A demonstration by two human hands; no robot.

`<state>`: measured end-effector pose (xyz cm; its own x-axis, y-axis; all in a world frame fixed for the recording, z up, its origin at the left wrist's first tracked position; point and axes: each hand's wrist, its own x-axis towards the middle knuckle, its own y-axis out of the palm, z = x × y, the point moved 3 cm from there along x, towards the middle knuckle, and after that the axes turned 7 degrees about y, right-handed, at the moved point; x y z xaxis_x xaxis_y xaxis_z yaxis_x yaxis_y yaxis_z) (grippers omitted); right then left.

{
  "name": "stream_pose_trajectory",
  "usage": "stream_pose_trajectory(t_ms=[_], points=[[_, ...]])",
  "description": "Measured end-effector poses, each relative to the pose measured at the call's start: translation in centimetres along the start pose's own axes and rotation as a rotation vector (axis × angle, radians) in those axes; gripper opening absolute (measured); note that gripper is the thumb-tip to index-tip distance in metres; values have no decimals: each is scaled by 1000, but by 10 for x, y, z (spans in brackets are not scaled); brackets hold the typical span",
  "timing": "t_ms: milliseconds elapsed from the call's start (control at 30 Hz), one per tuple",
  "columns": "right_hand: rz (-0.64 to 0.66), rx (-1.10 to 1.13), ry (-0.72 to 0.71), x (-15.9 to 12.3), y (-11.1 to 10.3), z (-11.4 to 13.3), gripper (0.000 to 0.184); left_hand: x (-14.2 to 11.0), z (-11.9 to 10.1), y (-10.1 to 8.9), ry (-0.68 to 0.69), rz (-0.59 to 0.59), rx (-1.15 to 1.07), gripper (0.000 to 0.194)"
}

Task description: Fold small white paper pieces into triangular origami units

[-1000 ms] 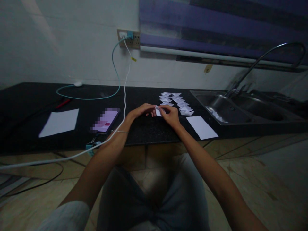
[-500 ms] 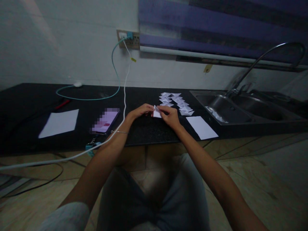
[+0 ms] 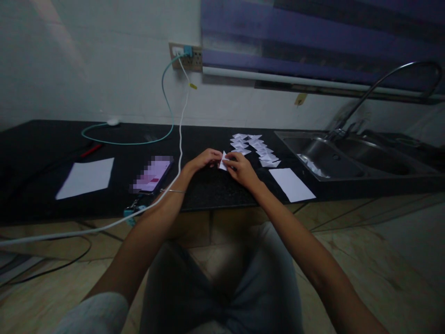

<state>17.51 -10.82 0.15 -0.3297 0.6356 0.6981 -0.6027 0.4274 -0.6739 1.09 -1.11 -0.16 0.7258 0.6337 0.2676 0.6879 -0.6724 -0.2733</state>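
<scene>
A small folded piece of white paper (image 3: 223, 161), pointed at the top, is held just above the black countertop (image 3: 215, 192). My left hand (image 3: 207, 159) pinches its left side with closed fingers. On its right side, the thumb and fingers of my right hand (image 3: 242, 170) press the paper. Behind my right hand lie two rows of folded white paper triangles (image 3: 261, 149), several in each row, overlapping one another. To the right of that hand a flat white sheet of paper (image 3: 292, 184) rests near the counter's front edge.
Left of my arm lie a phone (image 3: 155, 174) and another white sheet (image 3: 86, 177). A white cable (image 3: 180, 134) crosses over my left forearm. A teal cable (image 3: 128, 143) runs from the wall socket (image 3: 196, 59). At right is a steel double sink (image 3: 323, 157) with a curved faucet (image 3: 375, 86).
The right side of the paper has been folded over, so it now looks narrower and pointed. My right hand has shifted slightly left with its fingers over the paper; my left hand stays nearly still.
</scene>
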Motion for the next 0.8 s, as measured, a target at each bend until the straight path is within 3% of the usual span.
stream_pose_trajectory(t_ms=[500,800], points=[[28,53,96,-1,3,-8,24,1,1,2,-16,34,-91,23],[42,44,92,-1,3,-11,24,-1,5,1,63,81,-41,40]])
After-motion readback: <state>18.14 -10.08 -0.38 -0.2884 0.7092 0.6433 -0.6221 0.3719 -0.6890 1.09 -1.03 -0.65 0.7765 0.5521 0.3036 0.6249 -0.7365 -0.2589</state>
